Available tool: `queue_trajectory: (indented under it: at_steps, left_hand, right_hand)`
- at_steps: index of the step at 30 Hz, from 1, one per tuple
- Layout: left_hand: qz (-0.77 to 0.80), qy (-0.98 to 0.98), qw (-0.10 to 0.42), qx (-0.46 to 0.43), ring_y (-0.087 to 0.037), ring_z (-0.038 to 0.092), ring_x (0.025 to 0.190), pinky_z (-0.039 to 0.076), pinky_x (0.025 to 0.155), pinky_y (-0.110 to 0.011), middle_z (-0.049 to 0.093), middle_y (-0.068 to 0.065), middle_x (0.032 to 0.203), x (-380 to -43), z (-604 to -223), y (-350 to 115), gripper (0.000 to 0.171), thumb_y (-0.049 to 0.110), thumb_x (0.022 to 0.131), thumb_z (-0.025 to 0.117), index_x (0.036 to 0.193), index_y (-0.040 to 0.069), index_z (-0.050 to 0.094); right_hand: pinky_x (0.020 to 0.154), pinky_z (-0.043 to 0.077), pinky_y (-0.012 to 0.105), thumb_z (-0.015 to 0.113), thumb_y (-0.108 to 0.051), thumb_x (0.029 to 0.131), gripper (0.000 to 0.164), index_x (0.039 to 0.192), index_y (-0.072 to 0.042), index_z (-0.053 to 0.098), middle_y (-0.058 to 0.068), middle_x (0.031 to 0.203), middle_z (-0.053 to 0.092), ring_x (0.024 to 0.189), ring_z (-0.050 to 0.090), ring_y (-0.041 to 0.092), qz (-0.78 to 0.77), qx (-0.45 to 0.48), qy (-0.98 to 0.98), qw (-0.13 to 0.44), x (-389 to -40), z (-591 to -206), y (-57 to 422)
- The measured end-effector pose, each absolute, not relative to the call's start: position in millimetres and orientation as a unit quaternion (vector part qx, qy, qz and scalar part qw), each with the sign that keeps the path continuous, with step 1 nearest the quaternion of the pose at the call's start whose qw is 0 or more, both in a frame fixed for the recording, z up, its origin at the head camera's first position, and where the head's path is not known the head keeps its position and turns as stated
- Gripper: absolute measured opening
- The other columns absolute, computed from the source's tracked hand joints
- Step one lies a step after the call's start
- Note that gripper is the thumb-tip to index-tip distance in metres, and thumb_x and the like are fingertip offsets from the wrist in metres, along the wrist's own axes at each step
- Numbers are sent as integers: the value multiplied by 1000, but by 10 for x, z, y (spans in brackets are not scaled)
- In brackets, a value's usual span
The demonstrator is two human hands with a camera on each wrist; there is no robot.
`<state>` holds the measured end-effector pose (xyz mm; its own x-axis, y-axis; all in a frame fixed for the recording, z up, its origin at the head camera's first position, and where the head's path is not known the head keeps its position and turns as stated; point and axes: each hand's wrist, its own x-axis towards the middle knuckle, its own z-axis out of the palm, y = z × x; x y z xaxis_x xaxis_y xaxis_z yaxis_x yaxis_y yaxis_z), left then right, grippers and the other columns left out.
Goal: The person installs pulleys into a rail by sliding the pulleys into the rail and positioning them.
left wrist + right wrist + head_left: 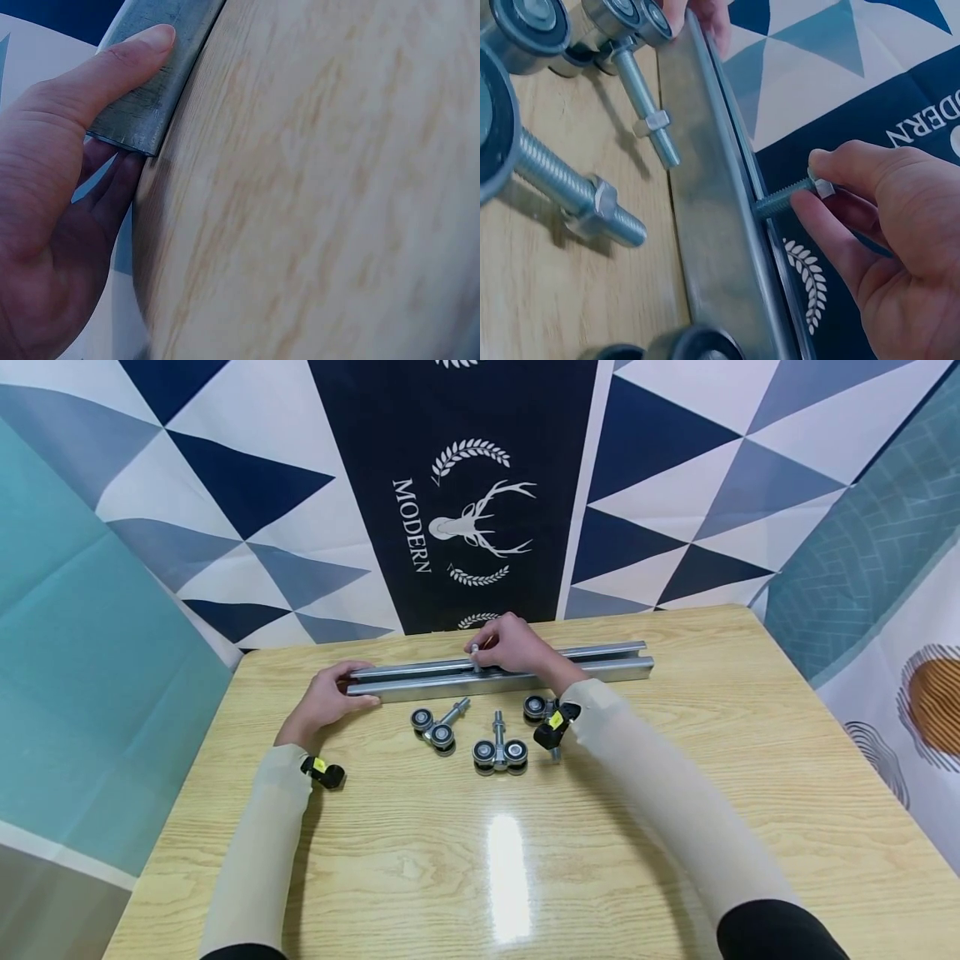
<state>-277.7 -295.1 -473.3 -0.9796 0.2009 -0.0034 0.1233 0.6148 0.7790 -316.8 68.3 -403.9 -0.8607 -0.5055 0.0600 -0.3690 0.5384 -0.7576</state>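
A metal channel rail [420, 688] lies across the back of the table, its slot facing up. At its left end my left hand [322, 697] grips it, thumb on the front face and fingers round behind, as the left wrist view shows. My right hand [516, 645] pinches the top of an upright threaded bolt [784, 201] by its nut [823, 187]. The bolt stands out of the rail's slot near the middle; its lower end is hidden inside the rail. In front lie three roller trolleys: a left one [442, 735], a middle one [500, 755] and a right one [535, 707].
The right trolley is partly covered by the right wrist's camera [557, 724]. All of this rests on a wood-grain table [405, 860]. A patterned cloth [480, 593] hangs close behind the table's back edge.
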Motion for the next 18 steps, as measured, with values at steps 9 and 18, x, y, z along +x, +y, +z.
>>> queue_trajectory:
  at_steps: [9,18]
  left_hand:
    - [428,898,38,94,-28,60,104,48,95,-47,63,-14,130,-2770,-4712,-2937,65,34,78,85,135,16,61]
    - [433,896,43,89,-28,60,102,48,92,-46,63,-13,128,-2786,-4724,-2930,64,35,77,86,133,17,62]
  right_hand:
    - [79,53,34,74,-11,89,19,105,-4,79,9,104,75,89,65,20,-427,-265,861,73,-3169,-4090,521]
    - [77,54,33,74,-12,89,19,104,-3,79,9,101,75,87,66,20,-427,-277,857,76,-3183,-4100,333]
